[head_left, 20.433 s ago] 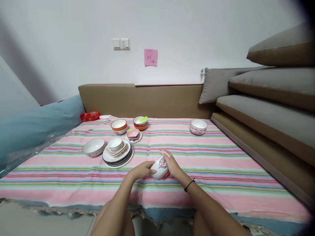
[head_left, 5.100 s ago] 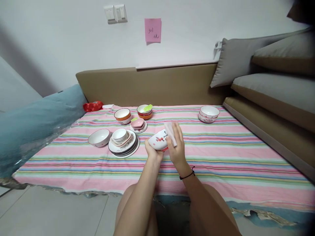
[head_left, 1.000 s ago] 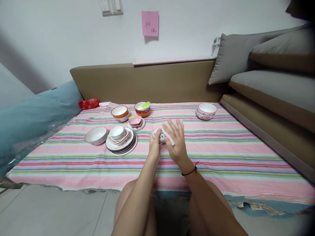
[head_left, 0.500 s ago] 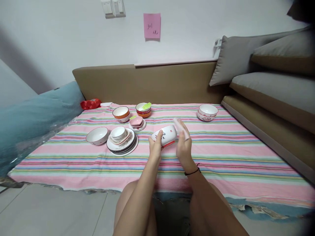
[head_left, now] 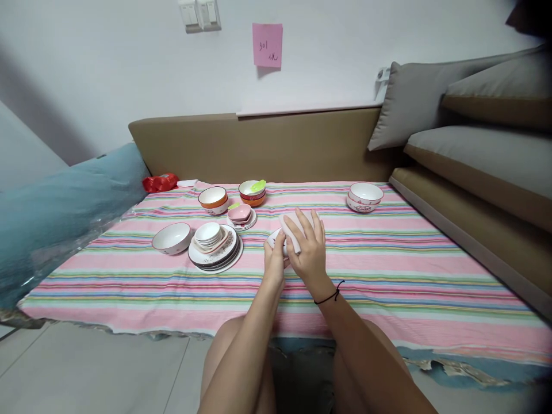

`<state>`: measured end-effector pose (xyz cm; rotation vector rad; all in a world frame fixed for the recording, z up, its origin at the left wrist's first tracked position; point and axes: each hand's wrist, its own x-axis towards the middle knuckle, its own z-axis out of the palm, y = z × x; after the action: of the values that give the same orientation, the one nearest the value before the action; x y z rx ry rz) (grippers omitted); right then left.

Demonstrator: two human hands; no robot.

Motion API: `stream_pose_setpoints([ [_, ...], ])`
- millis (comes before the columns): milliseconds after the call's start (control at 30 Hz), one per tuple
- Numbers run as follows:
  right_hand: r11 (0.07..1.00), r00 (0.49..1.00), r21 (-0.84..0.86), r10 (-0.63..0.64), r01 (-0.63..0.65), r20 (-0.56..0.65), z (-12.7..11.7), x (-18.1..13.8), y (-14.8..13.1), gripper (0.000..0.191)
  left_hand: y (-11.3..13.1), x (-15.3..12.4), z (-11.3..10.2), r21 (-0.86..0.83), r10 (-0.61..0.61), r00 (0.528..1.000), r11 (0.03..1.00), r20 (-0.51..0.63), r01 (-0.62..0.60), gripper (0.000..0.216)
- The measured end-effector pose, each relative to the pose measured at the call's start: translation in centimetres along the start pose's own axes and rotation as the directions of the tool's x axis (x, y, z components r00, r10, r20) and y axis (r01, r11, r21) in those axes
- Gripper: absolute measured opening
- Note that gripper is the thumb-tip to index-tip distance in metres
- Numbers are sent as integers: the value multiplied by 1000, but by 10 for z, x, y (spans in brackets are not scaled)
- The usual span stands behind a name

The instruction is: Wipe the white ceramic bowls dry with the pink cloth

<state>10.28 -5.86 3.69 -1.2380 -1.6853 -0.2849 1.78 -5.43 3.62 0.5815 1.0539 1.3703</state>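
In front of my knees, my left hand grips a white patterned bowl, thumb on its outer side. Fingers spread, my right hand presses a pale pad, which looks like a sponge or folded cloth, against the bowl's side. The pad and right hand cover most of the bowl. Left of my hands stands a stack of plates topped with small white bowls. A larger white bowl sits beside that stack.
Farther back are orange-rimmed bowls, bowls holding a green item, and pink dishes on small plates. Two stacked white bowls stand at the right. Cushions line the right side. A red packet lies back left.
My right hand has moved left, bringing the pale pad from beside the bowl onto its side. My left hand still holds the bowl, which is now mostly covered.
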Motion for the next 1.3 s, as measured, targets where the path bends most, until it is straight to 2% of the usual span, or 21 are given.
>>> stream_pose_setpoints([
  [133, 996, 995, 53, -80, 78, 50, 1, -1, 0, 46, 2, -1, -1, -36, 59, 997, 998, 56, -57, 55],
  [267, 991, 993, 82, -113, 110, 24, -2, 0, 0, 45, 3, -1, -1, -63, 29, 996, 998, 87, -24, 57],
  [333, 989, 998, 134, -60, 64, -33, -3, 0, 0, 43, 3, -1, -1, -85, 14, 994, 996, 107, -5, 59],
  [400, 961, 993, 271, 76, -48, -94, -2, 2, 1, 42, 4, -2, 0, -101, 2, 992, 995, 128, 11, 59],
  [467, 849, 953, 488, 286, -201, -104, 1, 4, 3, 43, 6, -3, 0, -118, -17, 990, 992, 140, 34, 59],
  [533, 638, 869, 689, 494, -344, -24, 6, 6, 4, 47, 10, -3, 0, -134, -26, 987, 990, 158, 47, 58],
  [600, 450, 783, 782, 617, -431, 76, 8, 7, 5, 51, 13, -3, -1, -131, -22, 980, 990, 196, 49, 57],
  [633, 417, 765, 791, 637, -447, 96, 8, 6, 5, 52, 14, -2, -1, -125, -11, 976, 991, 216, 39, 56],
  [667, 438, 772, 782, 629, -443, 86, 8, 5, 5, 51, 14, -1, -2, -121, 5, 973, 992, 230, 23, 56],
  [700, 510, 808, 752, 587, -418, 51, 6, 4, 5, 50, 14, 0, -2, -120, 22, 972, 993, 235, 7, 55],
  [800, 823, 962, 529, 269, -209, -39, 0, -2, 3, 45, 11, 4, -4, -114, 38, 981, 993, 189, -17, 56],
  [833, 888, 987, 442, 156, -124, -35, -2, -3, 3, 44, 10, 5, -4, -107, 35, 986, 994, 164, -18, 57],
  [900, 944, 1000, 331, 21, -13, -22, -3, -4, 2, 45, 7, 5, -5, -96, 19, 990, 995, 137, -5, 59],
  [967, 944, 998, 330, 41, -22, -50, -1, -4, 3, 45, 6, 5, -4, -103, 12, 988, 995, 152, 4, 60],
  [1033, 889, 978, 439, 189, -131, -92, 4, -2, 4, 45, 6, 5, -4, -117, 24, 982, 993, 185, -2, 60],
  [1067, 824, 951, 528, 294, -204, -91, 6, -1, 5, 45, 6, 5, -4, -117, 34, 980, 993, 197, -11, 59],
  [1133, 612, 861, 707, 508, -354, -8, 10, 2, 7, 49, 6, 6, -5, -84, 54, 979, 996, 199, -38, 58],
  [1200, 421, 768, 789, 633, -447, 97, 11, 3, 9, 53, 6, 7, -7, -15, 79, 982, 997, 173, -78, 57],
  [1233, 410, 757, 788, 644, -459, 106, 9, 3, 9, 53, 6, 8, -7, 11, 90, 983, 996, 161, -93, 57],
  [1267, 473, 785, 761, 615, -444, 76, 7, 3, 8, 52, 5, 9, -8, 20, 89, 985, 995, 151, -93, 57],
  [1300, 590, 845, 704, 534, -396, 28, 4, 2, 8, 49, 5, 10, -8, 10, 74, 987, 997, 144, -76, 58],
])
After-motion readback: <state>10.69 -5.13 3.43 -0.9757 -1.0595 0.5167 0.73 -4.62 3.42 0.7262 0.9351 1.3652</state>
